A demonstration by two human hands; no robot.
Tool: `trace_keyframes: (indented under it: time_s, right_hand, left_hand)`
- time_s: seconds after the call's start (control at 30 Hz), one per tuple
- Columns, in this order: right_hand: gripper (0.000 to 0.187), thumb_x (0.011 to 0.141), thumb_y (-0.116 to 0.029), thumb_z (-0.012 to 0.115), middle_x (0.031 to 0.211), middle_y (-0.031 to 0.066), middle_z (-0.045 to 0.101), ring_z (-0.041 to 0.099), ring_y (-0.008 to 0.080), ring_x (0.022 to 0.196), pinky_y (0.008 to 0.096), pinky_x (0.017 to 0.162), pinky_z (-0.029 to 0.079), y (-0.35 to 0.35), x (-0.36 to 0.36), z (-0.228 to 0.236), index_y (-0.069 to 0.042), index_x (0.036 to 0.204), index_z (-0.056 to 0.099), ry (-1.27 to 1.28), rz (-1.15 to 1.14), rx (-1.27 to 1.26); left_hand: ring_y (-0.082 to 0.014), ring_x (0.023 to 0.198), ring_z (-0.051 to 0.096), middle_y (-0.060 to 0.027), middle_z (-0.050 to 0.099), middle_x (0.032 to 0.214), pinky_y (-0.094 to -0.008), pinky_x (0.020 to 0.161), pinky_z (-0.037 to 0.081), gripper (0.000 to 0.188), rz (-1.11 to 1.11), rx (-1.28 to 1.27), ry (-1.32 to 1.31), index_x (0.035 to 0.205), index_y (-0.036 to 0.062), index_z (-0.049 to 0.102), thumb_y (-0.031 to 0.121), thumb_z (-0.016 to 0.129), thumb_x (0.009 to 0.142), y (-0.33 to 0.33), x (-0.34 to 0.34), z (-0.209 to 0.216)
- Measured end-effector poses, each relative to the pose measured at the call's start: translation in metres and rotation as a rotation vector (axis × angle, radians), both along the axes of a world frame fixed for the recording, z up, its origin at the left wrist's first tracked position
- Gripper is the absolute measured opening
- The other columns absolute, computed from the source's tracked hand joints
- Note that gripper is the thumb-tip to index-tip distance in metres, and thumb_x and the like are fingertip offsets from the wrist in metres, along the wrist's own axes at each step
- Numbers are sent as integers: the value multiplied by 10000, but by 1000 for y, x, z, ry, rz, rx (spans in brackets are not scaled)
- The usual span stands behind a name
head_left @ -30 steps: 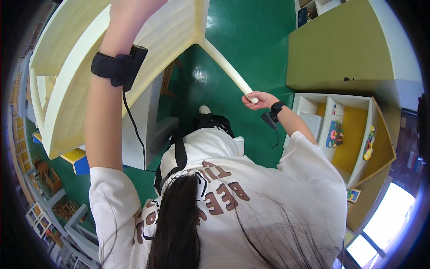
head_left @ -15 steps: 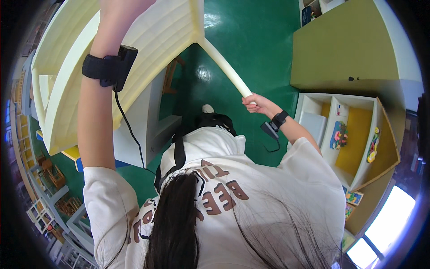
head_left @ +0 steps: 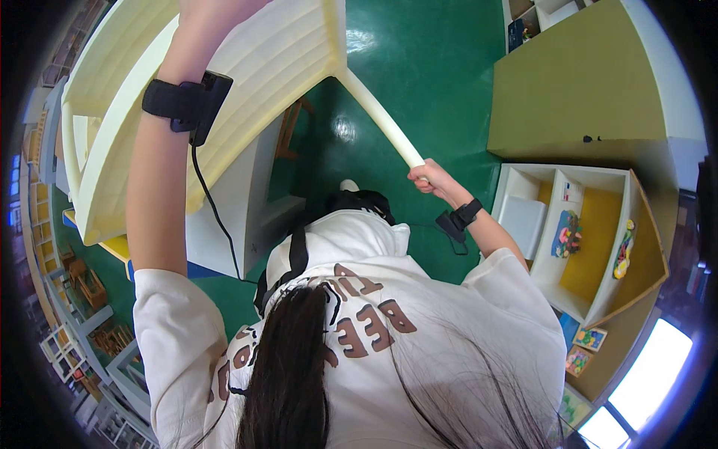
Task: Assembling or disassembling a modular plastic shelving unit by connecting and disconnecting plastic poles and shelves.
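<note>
A large cream plastic chair-like piece with a ribbed panel fills the upper left, tilted. One pale round leg slants from it down to the right. Around that leg's end, my right hand is closed with its fingers wrapped. My left hand reaches up over the ribbed panel at the top edge. Its fingers run out of the picture, so its grip is hidden. A black strap with a small device sits on my left wrist, its cable hanging down. Another strapped device is on my right wrist.
Under the cream piece stands a pale grey cabinet-like block. On the right is a white open shelf with colourful crafts, beside an olive-green panel. Small wooden chairs are at the far left. The floor is glossy green.
The cream piece and my left forearm have shifted slightly in view. My right hand, still around the leg, has moved a little down and to the right.
</note>
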State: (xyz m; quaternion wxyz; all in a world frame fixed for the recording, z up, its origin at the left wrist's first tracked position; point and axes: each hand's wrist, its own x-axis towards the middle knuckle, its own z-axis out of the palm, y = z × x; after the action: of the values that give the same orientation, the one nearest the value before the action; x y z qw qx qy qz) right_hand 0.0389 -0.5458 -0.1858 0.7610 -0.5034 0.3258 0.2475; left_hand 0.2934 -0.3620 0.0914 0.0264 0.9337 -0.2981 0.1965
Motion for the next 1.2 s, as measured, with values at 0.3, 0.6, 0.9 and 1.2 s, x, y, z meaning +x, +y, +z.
trace_keyframes:
  time_s: [0.3, 0.6, 0.9, 1.2]
  right_hand:
    - [223, 576, -150, 595, 637, 198, 586, 591, 294, 570, 378, 533, 473, 1, -2, -19, 28, 710, 604, -121, 236, -1200]
    - [144, 621, -157, 602, 612, 167, 584, 592, 324, 585, 408, 513, 482, 22, -1, -11, -28, 643, 542, -67, 171, -1785]
    - [195, 637, -190, 604, 654, 175, 580, 580, 340, 620, 435, 557, 468, 23, -8, -8, -34, 708, 511, -99, 194, -1675]
    - [243, 762, -275, 583, 528, 6, 449, 408, 92, 424, 216, 388, 313, -26, -11, -17, -46, 781, 503, -91, 73, 1]
  left_hand:
    - [-326, 798, 562, -184, 592, 823, -404, 681, 443, 310, 36, 6, 88, 824, 20, 590, 209, 666, 590, -8, 4, -6]
    - [-330, 786, 566, -188, 592, 825, -406, 680, 447, 303, -19, 5, 62, 830, 11, 594, 193, 662, 597, -5, 15, -7]
    - [-304, 764, 590, -143, 612, 811, -407, 642, 466, 384, -44, 205, -77, 888, 61, 573, 362, 647, 661, -7, 29, -15]
    - [-310, 756, 585, -150, 607, 783, -396, 624, 460, 337, -31, 88, -43, 842, 42, 559, 290, 675, 645, -3, 17, -16]
